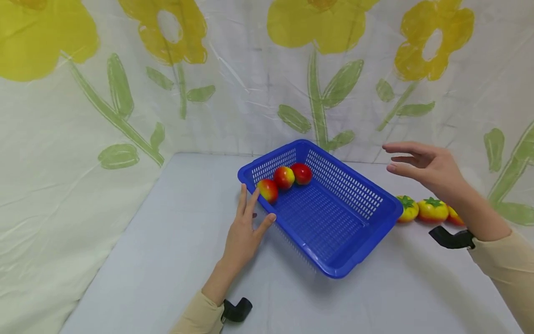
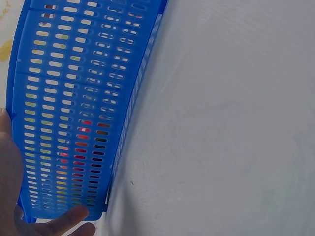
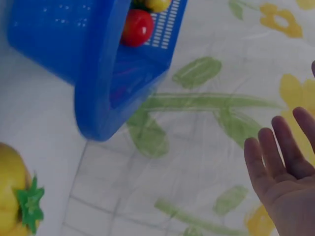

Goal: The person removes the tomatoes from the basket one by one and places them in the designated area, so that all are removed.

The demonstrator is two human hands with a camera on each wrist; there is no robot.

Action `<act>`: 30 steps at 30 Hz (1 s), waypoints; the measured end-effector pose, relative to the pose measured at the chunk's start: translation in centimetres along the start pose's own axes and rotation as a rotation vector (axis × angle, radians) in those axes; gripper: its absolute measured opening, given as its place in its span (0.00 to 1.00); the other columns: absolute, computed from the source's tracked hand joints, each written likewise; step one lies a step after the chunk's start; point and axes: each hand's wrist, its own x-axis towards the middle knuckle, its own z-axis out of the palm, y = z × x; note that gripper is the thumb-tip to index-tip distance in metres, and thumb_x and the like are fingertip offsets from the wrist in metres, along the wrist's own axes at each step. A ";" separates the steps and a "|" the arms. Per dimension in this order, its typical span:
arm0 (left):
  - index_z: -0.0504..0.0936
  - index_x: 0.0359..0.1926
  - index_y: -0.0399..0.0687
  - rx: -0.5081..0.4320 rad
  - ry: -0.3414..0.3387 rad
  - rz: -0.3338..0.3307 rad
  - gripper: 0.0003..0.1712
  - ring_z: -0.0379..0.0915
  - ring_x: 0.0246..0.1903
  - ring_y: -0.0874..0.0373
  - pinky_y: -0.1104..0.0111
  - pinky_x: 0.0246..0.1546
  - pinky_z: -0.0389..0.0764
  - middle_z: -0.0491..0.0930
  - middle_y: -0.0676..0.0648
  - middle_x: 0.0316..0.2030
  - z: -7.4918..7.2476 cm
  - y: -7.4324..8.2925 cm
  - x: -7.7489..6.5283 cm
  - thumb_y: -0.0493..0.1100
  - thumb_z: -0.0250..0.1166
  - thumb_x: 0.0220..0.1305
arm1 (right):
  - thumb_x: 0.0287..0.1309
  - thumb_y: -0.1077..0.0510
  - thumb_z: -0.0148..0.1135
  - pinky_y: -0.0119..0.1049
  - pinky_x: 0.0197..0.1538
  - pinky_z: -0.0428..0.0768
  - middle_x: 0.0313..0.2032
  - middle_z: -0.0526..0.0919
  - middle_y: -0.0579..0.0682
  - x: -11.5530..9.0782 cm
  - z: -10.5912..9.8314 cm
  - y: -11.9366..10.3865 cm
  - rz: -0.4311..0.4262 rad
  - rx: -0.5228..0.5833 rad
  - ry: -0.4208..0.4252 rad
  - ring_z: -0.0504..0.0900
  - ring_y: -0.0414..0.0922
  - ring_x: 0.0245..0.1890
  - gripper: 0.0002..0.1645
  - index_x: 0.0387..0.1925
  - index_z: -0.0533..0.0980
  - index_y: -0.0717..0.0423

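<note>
A blue plastic basket (image 1: pixel 333 232) with slotted walls stands at an angle on the table. Three red-and-yellow toy fruits (image 1: pixel 284 178) lie in its far left end. My left hand (image 1: pixel 242 236) is at the left rim, fingers spread and fairly straight, thumb at the edge. In the left wrist view its fingers (image 2: pixel 69 221) lie beside the slotted outer wall. Raised above the basket's right side, my right hand (image 1: pixel 434 169) holds nothing and its fingers are loosely bent. In the right wrist view, its fingers (image 3: pixel 285 147) stand apart from the basket rim.
Several yellow-and-red toy fruits with green leafy tops (image 1: pixel 433 209) sit in a row right of the basket, partly behind the right forearm. A white cloth (image 1: pixel 233 93) printed with yellow flowers hangs behind the white table (image 1: pixel 167 260).
</note>
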 end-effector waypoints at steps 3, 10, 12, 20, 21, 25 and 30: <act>0.53 0.78 0.59 0.002 0.003 -0.002 0.44 0.78 0.50 0.50 0.67 0.31 0.79 0.35 0.52 0.78 -0.1 0.1 0.0 0.65 0.58 0.68 | 0.61 0.61 0.68 0.28 0.47 0.77 0.61 0.76 0.48 1.0 1.0 -0.9 -0.029 0.035 -0.019 0.78 0.42 0.56 0.27 0.62 0.76 0.52; 0.54 0.78 0.58 0.000 0.004 0.001 0.44 0.78 0.50 0.47 0.67 0.30 0.79 0.35 0.52 0.77 -0.1 0.1 -0.1 0.64 0.59 0.67 | 0.58 0.66 0.69 0.31 0.49 0.78 0.58 0.79 0.52 3.0 3.1 -2.0 -0.160 0.088 -0.058 0.78 0.47 0.55 0.26 0.59 0.78 0.56; 0.54 0.78 0.58 0.004 0.003 0.001 0.44 0.78 0.50 0.47 0.67 0.30 0.79 0.35 0.52 0.78 0.0 0.1 0.0 0.65 0.59 0.67 | 0.57 0.65 0.70 0.31 0.49 0.77 0.57 0.79 0.51 3.5 3.6 -2.2 -0.182 0.081 -0.066 0.78 0.46 0.55 0.26 0.59 0.79 0.56; 0.53 0.78 0.59 0.011 0.001 -0.004 0.44 0.78 0.50 0.48 0.66 0.30 0.79 0.34 0.53 0.77 0.1 -0.1 0.0 0.65 0.58 0.67 | 0.56 0.63 0.72 0.32 0.52 0.76 0.57 0.79 0.50 4.8 5.1 -3.1 -0.190 0.091 -0.123 0.77 0.46 0.56 0.26 0.58 0.79 0.52; 0.53 0.78 0.59 0.009 0.000 -0.003 0.44 0.78 0.50 0.48 0.66 0.31 0.79 0.34 0.54 0.77 0.1 -0.1 0.0 0.65 0.58 0.67 | 0.56 0.62 0.72 0.32 0.52 0.76 0.57 0.79 0.49 4.9 5.3 -3.2 -0.190 0.091 -0.131 0.77 0.46 0.56 0.26 0.58 0.80 0.51; 0.53 0.78 0.60 0.005 -0.002 0.001 0.44 0.78 0.50 0.48 0.66 0.31 0.79 0.34 0.53 0.78 0.1 -0.1 0.0 0.65 0.58 0.68 | 0.56 0.63 0.72 0.35 0.53 0.76 0.56 0.80 0.49 5.5 6.1 -3.5 -0.219 0.108 -0.169 0.77 0.48 0.55 0.26 0.57 0.80 0.52; 0.52 0.78 0.61 0.009 -0.006 -0.002 0.44 0.78 0.50 0.47 0.66 0.32 0.79 0.34 0.53 0.78 0.0 -0.1 0.0 0.65 0.58 0.67 | 0.54 0.64 0.73 0.35 0.53 0.76 0.53 0.81 0.51 6.6 7.3 -4.0 -0.239 0.146 -0.192 0.79 0.48 0.53 0.25 0.56 0.81 0.55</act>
